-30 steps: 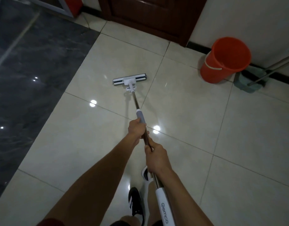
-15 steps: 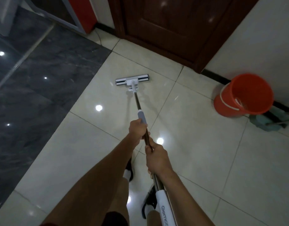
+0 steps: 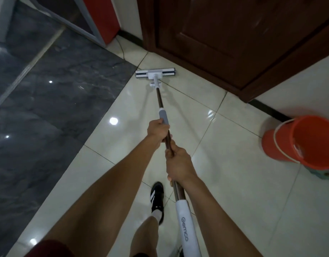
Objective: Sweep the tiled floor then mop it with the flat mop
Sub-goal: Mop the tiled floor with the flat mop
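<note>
A flat mop with a white and dark head (image 3: 156, 73) lies flat on the glossy cream tiled floor (image 3: 225, 164), close in front of a dark wooden door. Its brown pole (image 3: 160, 101) runs back toward me, with a grey sleeve just ahead of my hands and a white grip by my body. My left hand (image 3: 158, 129) grips the pole just below the grey sleeve. Behind it, my right hand (image 3: 178, 164) grips the pole lower down.
An orange bucket (image 3: 304, 141) stands at the right by the wall, a green object partly hidden behind it. Dark grey marble flooring (image 3: 39, 108) covers the left. The brown door (image 3: 234, 38) and a red panel (image 3: 102, 15) are ahead. My black shoe (image 3: 157, 197) is on the tiles.
I have stepped forward and pushed the mop head ahead, up near the door threshold. The bucket has shifted to the right edge of view. Both hands keep their grip.
</note>
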